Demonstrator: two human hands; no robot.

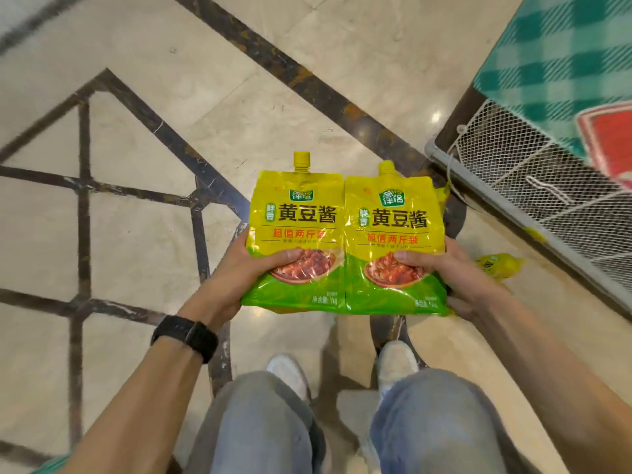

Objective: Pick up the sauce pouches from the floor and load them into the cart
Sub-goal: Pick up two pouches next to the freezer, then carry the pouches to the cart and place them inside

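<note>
Where the person stands, a left shoe (287, 367) and a right shoe (396, 360) sit at 6 o'clock on the marble floor (136, 234), and one black watch (186, 336) bands the left wrist. Above them, the left hand (239, 278) grips the left pouch (297, 230) by its lower left corner, with the thumb curled over the front and the fingers hidden beneath. The right hand (455, 278) clasps the right pouch (393, 234) the same way at its lower right corner. The two pouches lie face up between the hands, side edges touching, spouts toward 12 o'clock. A yellow edge peeks from behind the right one; whether more are stacked I cannot tell. A third pouch (497, 265) lies on the floor at 3 o'clock, just beside the right hand. One mesh cart (519, 155) stands at 2 o'clock, holding a green checked cloth (554, 56).
</note>
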